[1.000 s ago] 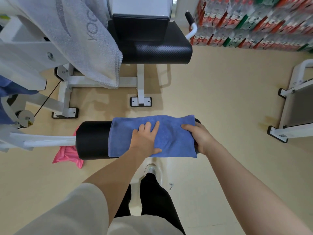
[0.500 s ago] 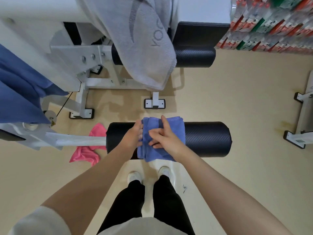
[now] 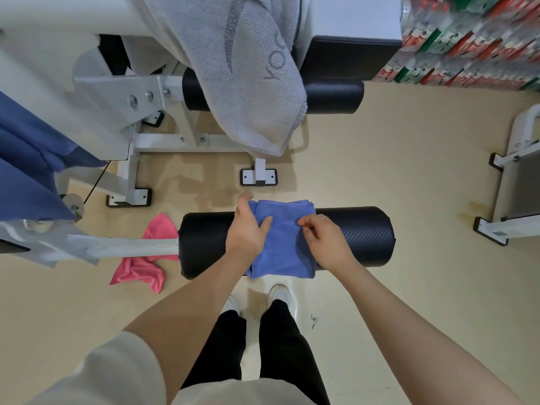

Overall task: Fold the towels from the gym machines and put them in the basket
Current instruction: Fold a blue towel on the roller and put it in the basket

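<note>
Blue microfibre towel (image 3: 282, 244) lies folded across black padded roller (image 3: 353, 236). Left hand (image 3: 247, 229) grips its left edge; right hand (image 3: 323, 239) pinches top layer. Grey towel (image 3: 248, 74), pink cloth (image 3: 146, 266) not yet folded; basket unseen.

A loose cream short sleeve (image 3: 117, 372) is worn on the left arm, ending above the elbow; both forearms are left bare. The same cream fabric is seen across the torso at the near edge. Black trousers (image 3: 280, 346) and white shoes (image 3: 282, 293) are worn below
</note>
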Demonstrator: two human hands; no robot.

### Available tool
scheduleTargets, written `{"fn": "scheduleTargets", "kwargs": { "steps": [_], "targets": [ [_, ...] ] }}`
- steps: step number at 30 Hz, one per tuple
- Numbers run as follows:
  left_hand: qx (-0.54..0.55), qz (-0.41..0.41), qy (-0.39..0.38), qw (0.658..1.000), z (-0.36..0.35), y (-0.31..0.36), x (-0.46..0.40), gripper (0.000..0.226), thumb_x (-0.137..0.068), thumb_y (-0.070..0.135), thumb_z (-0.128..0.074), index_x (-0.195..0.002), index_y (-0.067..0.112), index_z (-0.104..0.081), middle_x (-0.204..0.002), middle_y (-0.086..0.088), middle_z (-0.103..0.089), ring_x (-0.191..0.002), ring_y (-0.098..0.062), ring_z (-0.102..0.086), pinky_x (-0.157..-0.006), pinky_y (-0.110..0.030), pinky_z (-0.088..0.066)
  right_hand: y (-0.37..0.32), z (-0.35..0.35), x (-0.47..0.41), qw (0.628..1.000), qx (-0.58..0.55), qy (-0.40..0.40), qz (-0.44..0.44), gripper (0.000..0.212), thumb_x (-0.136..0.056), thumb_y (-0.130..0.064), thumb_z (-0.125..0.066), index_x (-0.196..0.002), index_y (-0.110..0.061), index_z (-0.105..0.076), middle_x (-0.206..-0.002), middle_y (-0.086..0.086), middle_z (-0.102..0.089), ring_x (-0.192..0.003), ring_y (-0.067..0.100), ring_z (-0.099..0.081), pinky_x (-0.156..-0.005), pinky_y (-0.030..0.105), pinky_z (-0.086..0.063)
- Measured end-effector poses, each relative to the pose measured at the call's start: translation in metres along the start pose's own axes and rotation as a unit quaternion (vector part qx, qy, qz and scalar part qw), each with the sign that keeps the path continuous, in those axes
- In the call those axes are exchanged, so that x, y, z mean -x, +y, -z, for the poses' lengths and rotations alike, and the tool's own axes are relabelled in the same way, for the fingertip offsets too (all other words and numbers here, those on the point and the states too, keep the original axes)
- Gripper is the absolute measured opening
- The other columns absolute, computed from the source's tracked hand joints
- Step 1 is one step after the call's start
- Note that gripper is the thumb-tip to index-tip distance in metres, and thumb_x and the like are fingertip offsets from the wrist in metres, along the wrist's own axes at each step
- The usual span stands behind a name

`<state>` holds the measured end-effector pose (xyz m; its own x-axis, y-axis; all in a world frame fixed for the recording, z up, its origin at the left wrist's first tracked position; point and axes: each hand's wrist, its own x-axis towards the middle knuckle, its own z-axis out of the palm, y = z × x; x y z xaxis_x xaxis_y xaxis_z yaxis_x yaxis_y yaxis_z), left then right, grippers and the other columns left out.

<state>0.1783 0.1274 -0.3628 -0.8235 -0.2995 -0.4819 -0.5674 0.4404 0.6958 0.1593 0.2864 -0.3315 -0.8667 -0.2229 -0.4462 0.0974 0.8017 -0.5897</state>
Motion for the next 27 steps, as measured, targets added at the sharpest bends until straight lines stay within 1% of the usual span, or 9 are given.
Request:
{"fn": "scheduleTargets", "kwargs": {
  "steps": [2,4,7,11,18,20,23,25,27],
  "targets": [
    [-0.002,0.014,-0.009,1.0,-0.003,0.001,-0.004,0.035,-0.09,0.033,-0.055,-0.117,0.013,-0.043,-0.119,-0.009,-0.053,-0.086,-0.023,-0.053,-0.071,-0.031,-0.041,0.001,0.0,-0.001,0.999,0.02,-0.017,0.02,0.027,-0.096,-0.01,-0.042,-0.116,-0.009,-0.059,-0.118,0.01,-0.057,-0.106,0.024,-0.056,-0.092,0.029,-0.043],
    [0.032,0.062,-0.019,0.997,-0.004,0.006,-0.012,0.036,-0.088,0.04,-0.056,-0.108,0.011,-0.051,-0.117,-0.009,-0.055,-0.092,-0.023,-0.054,-0.075,-0.028,-0.04,0.001,0.003,-0.003,0.998,0.039,-0.028,0.03,0.027,-0.095,-0.012,-0.042,-0.118,-0.009,-0.056,-0.116,0.009,-0.057,-0.102,0.023,-0.056,-0.09,0.032,-0.044],
    [0.03,0.101,-0.032,0.994,0.001,0.016,-0.019,0.043,-0.089,0.044,-0.055,-0.112,0.008,-0.048,-0.102,-0.007,-0.054,-0.087,-0.022,-0.049,-0.074,-0.028,-0.037,0.0,0.006,-0.007,0.996,0.062,-0.046,0.039,0.028,-0.095,-0.014,-0.043,-0.12,-0.01,-0.054,-0.115,0.008,-0.057,-0.098,0.021,-0.056,-0.086,0.03,-0.045],
    [-0.008,0.059,-0.023,0.998,0.002,0.018,-0.022,0.029,-0.095,0.033,-0.048,-0.078,0.01,-0.043,-0.068,-0.003,-0.042,-0.069,-0.022,-0.041,-0.057,-0.029,-0.032,0.003,0.009,-0.009,0.994,0.084,-0.049,0.051,0.03,-0.095,-0.016,-0.043,-0.123,-0.013,-0.052,-0.114,0.007,-0.058,-0.096,0.021,-0.057,-0.084,0.033,-0.047],
    [0.048,0.056,0.063,0.995,0.013,0.003,-0.007,0.023,-0.1,0.024,-0.036,-0.111,0.006,-0.045,-0.074,-0.001,-0.048,-0.065,-0.016,-0.046,-0.056,-0.028,-0.036,0.004,0.0,-0.006,0.974,0.192,-0.097,0.078,0.055,-0.093,-0.028,-0.048,-0.144,-0.029,-0.027,-0.126,0.004,-0.038,-0.1,0.02,-0.052,-0.08,0.038,-0.052],
    [-0.033,0.01,0.079,0.996,0.011,0.003,-0.001,0.027,-0.097,0.015,-0.04,-0.123,0.005,-0.042,-0.092,-0.009,-0.054,-0.079,-0.022,-0.052,-0.068,-0.032,-0.044,0.001,-0.006,-0.003,0.96,0.252,-0.086,0.083,0.062,-0.089,-0.04,-0.054,-0.144,-0.028,-0.027,-0.128,0.007,-0.035,-0.108,0.022,-0.047,-0.082,0.038,-0.051],
    [-0.275,-0.201,0.118,0.933,0.001,-0.008,0.009,0.037,-0.081,0.007,-0.062,-0.117,0.007,-0.055,-0.114,-0.016,-0.053,-0.105,-0.029,-0.044,-0.089,-0.041,-0.042,0.001,-0.018,0.002,0.939,0.328,-0.038,0.094,0.083,-0.081,-0.056,-0.058,-0.146,-0.021,-0.02,-0.143,0.011,-0.026,-0.118,0.028,-0.038,-0.094,0.039,-0.04],
    [-0.353,-0.346,0.102,0.863,-0.007,-0.027,0.014,0.039,-0.069,0.023,-0.074,-0.104,0.011,-0.063,-0.113,-0.011,-0.061,-0.109,-0.021,-0.041,-0.091,-0.039,-0.043,0.004,-0.028,0.004,0.935,0.341,-0.033,0.088,0.097,-0.077,-0.06,-0.059,-0.149,-0.017,-0.009,-0.155,0.013,-0.006,-0.13,0.031,-0.028,-0.104,0.04,-0.03],
    [-0.425,-0.375,0.047,0.822,-0.009,-0.049,0.019,0.057,-0.076,0.048,-0.055,-0.118,0.01,-0.054,-0.127,-0.011,-0.053,-0.12,-0.021,-0.038,-0.1,-0.039,-0.032,0.009,-0.039,0.005,0.942,0.328,-0.034,0.066,0.111,-0.071,-0.064,-0.063,-0.15,-0.014,-0.002,-0.158,0.012,0.005,-0.138,0.033,-0.02,-0.109,0.042,-0.025]
  ]
}}
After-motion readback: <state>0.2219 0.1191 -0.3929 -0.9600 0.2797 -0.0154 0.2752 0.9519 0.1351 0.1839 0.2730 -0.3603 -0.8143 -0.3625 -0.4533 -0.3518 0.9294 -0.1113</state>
